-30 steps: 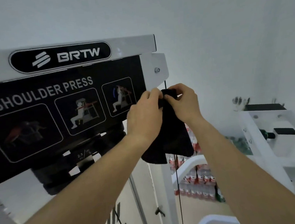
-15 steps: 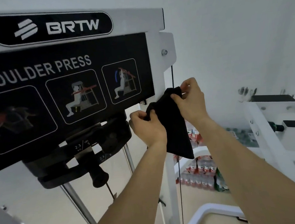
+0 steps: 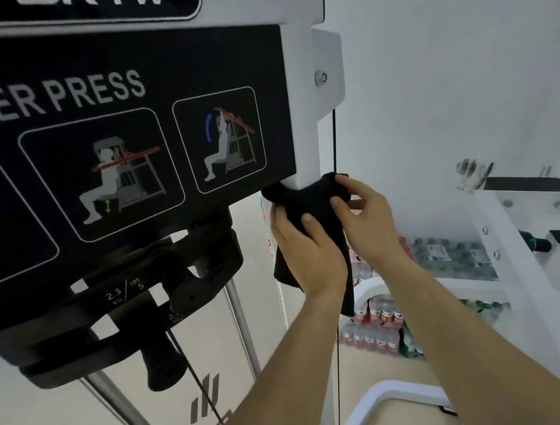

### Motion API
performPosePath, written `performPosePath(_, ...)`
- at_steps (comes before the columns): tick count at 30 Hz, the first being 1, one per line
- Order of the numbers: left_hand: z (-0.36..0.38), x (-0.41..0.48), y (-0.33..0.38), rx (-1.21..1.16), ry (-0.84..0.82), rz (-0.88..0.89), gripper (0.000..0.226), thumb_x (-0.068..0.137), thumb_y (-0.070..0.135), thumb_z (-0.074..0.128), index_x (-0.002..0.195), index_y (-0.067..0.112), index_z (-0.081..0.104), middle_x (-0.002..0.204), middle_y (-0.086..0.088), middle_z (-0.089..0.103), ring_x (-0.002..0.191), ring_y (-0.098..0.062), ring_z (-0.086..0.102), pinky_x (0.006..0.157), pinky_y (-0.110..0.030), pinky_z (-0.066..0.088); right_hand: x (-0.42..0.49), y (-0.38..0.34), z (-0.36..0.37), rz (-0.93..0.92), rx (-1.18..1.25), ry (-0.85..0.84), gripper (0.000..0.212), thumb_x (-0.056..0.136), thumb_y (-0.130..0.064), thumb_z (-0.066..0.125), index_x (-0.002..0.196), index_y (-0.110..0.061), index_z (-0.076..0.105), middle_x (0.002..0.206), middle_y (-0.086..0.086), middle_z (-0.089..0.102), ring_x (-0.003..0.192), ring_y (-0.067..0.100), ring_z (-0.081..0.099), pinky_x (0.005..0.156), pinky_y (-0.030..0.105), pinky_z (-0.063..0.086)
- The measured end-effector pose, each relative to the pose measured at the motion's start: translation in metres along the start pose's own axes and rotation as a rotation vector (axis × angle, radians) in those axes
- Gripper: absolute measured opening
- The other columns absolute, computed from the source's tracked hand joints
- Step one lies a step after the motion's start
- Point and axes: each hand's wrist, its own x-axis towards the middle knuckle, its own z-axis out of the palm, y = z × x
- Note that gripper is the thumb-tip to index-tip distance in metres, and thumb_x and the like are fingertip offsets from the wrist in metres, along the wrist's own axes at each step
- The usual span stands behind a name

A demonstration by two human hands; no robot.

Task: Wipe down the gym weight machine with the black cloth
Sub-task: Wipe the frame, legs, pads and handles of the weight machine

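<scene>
Just under the placard [image 3: 223, 47], left hand [image 3: 309, 257] and right hand [image 3: 371, 224], fingers [image 3: 345, 183] tight around the black cloth [image 3: 311, 199].

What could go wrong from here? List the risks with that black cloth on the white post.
1. The black cloth has a loose tail hanging beside the thin black cable; it may snag.
2. The right hand grips the cloth next to that cable, so fingers could get pinched if it moves.
3. With the left hand bunching the cloth on the white upright post, wiping may miss areas.
</scene>
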Motion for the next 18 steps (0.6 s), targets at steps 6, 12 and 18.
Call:
performPosePath(6, 0.003, 0.009, 0.004, -0.006, -0.027, 0.191, 0.055, 0.106, 0.026, 0.031, 0.159, 0.017, 0.016, 0.165, -0.005, 0.019, 0.151, -0.018, 0.024, 0.117, -0.013, 0.023, -0.006, -0.015, 0.006, -0.136, 0.129, -0.052, 0.046, 0.102, -0.008, 0.051, 0.145, -0.023, 0.049, 0.137, -0.006, 0.059, 0.121, 0.006, 0.058, 0.096, 0.018, 0.051)
performPosePath(12, 0.019, 0.021, -0.003, 0.061, -0.078, 0.216, 0.061, 0.106, 0.037, 0.028, 0.158, 0.014, 0.006, 0.165, -0.013, 0.014, 0.152, -0.026, 0.020, 0.121, -0.045, 0.027, 0.001, -0.017, 0.009, -0.093, 0.202, -0.138, 0.046, 0.105, -0.012, 0.043, 0.150, -0.022, 0.044, 0.135, -0.009, 0.060, 0.123, 0.001, 0.057, 0.098, 0.015, 0.047)
performPosePath(18, 0.025, 0.018, -0.033, 0.222, -0.013, 0.210, 0.064, 0.106, 0.028, 0.035, 0.158, 0.009, 0.002, 0.166, -0.011, 0.008, 0.154, -0.022, 0.010, 0.125, -0.039, 0.012, -0.013, 0.014, 0.014, 0.026, 0.160, -0.258, 0.033, 0.106, -0.020, 0.045, 0.136, -0.026, 0.058, 0.118, -0.017, 0.069, 0.112, -0.001, 0.063, 0.096, 0.019, 0.049)
